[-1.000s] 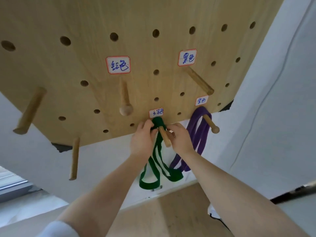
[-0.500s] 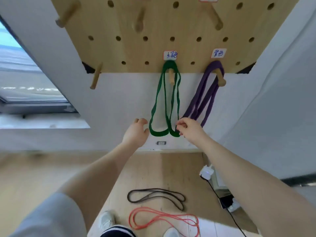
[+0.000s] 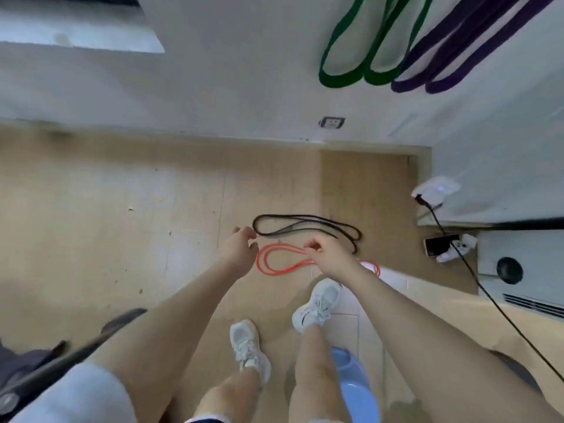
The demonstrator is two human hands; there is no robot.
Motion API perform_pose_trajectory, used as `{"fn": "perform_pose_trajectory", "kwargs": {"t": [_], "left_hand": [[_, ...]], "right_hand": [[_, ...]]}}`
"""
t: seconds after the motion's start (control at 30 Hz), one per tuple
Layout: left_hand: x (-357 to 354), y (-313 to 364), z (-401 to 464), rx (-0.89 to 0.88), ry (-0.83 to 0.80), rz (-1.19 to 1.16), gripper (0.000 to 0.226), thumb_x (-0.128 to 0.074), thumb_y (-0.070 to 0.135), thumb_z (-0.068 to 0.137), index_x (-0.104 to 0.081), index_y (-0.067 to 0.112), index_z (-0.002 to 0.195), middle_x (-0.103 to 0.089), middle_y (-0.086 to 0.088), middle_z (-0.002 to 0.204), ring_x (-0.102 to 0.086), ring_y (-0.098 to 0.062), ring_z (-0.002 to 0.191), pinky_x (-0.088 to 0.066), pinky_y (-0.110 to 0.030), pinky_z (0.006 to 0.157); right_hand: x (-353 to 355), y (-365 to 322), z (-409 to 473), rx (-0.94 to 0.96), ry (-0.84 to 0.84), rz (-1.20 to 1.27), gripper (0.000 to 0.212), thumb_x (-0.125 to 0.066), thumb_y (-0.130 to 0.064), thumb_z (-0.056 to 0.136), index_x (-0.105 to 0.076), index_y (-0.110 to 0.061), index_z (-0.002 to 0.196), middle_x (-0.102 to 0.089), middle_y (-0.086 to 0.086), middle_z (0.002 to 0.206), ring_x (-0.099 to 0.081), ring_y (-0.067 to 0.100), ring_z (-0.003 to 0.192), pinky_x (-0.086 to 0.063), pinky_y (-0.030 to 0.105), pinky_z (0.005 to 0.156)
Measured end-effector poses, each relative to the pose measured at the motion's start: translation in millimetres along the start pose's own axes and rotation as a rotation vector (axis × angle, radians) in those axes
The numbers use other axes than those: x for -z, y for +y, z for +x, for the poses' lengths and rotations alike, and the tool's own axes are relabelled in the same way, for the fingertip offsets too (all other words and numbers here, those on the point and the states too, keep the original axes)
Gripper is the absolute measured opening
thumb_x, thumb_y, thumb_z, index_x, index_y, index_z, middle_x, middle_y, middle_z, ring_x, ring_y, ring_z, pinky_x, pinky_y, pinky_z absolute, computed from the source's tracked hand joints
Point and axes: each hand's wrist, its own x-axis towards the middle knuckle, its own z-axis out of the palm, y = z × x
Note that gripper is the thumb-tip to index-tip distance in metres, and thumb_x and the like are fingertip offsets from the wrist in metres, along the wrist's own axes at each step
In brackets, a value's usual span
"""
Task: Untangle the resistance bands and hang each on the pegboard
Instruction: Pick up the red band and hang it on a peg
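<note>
Floor (image 3: 91,227) below, under both arms | black band (image 3: 308,227) farther out, long axis left-right | red band (image 3: 274,261) nearer, same axis, between hands | left hand (image 3: 239,251) and right hand (image 3: 329,257) loosely curled, apparently empty, right nearer red.

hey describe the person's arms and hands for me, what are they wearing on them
Both forearms are bare, with no gloves, watch or rings visible on the left hand or the right hand. A short pale grey-white sleeve covers the left upper arm at the bottom edge; the right sleeve is out of view.
</note>
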Motion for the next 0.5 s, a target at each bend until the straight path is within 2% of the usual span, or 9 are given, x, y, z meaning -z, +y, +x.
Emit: {"fn": "perform_pose_trajectory", "kwargs": {"t": [0.1, 0.27, 0.4, 0.5], "left_hand": [[-57.0, -58.1, 35.1, 0.063, -0.022, -0.060, 0.031, -0.047, 0.013, 0.093, -0.052, 0.004, 0.123, -0.055, -0.015, 0.124, -0.052, -0.031, 0.114, -0.039, -0.031, 0.093], [-166.3, -137.8, 104.1, 0.221, -0.078, -0.151, 0.035, -0.046, 0.017, 0.093, -0.045, 0.008, 0.127, -0.059, -0.012, 0.120, -0.055, -0.031, 0.108, -0.043, -0.034, 0.085], [-253.9, -190.4, 187.6, 0.352, -0.017, -0.234, 0.039, -0.046, 0.021, 0.094, -0.040, 0.006, 0.130, -0.060, -0.016, 0.119, -0.055, -0.033, 0.109, -0.043, -0.035, 0.081], [-314.1, -215.8, 242.9, 0.506, 0.034, -0.356, 0.042, -0.050, 0.025, 0.094, -0.041, 0.002, 0.128, -0.058, -0.019, 0.121, -0.054, -0.034, 0.112, -0.042, -0.034, 0.082]], "right_hand": [[-64.8, 38.2, 43.3, -0.023, -0.058, -0.072, 0.024, -0.052, -0.015, 0.091, -0.064, -0.008, 0.110, -0.065, 0.006, 0.114, -0.058, 0.022, 0.107, -0.041, 0.027, 0.088], [-150.9, 108.2, 138.2, -0.017, -0.074, -0.238, 0.027, -0.050, -0.022, 0.091, -0.064, -0.013, 0.112, -0.063, 0.007, 0.118, -0.057, 0.023, 0.107, -0.044, 0.031, 0.088], [-213.4, 162.8, 243.4, 0.122, -0.066, -0.381, 0.031, -0.053, -0.020, 0.090, -0.061, -0.015, 0.120, -0.056, 0.009, 0.128, -0.050, 0.027, 0.118, -0.039, 0.033, 0.099], [-254.2, 193.0, 306.0, 0.243, -0.046, -0.535, 0.040, -0.052, -0.018, 0.089, -0.052, -0.021, 0.129, -0.047, 0.005, 0.137, -0.040, 0.028, 0.125, -0.035, 0.036, 0.103]]}}
